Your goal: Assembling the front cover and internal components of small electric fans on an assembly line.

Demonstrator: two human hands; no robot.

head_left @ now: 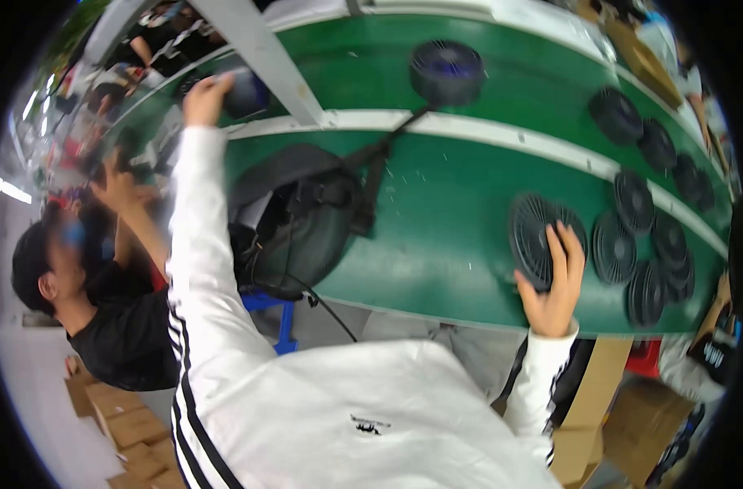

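My left hand (205,101) reaches to the far left, its fingers closed at the edge of a dark round fan part (245,93); blur softens the grip there. On the near right of the green table, my right hand (553,285) holds a black fan grille (531,235), thumb at its near edge and fingers over its right side. Another black grille (571,218) overlaps it, partly behind those fingers. Right of this hand lie several more black fan grilles (614,247), some stacked or leaning together.
A black backpack (306,220) with straps lies between my arms. Beyond a white rail (502,133), a fan part with a purple centre (446,73) sits on the green belt (355,61). A white post (261,61) rises near my left hand. A co-worker (103,318) works at left.
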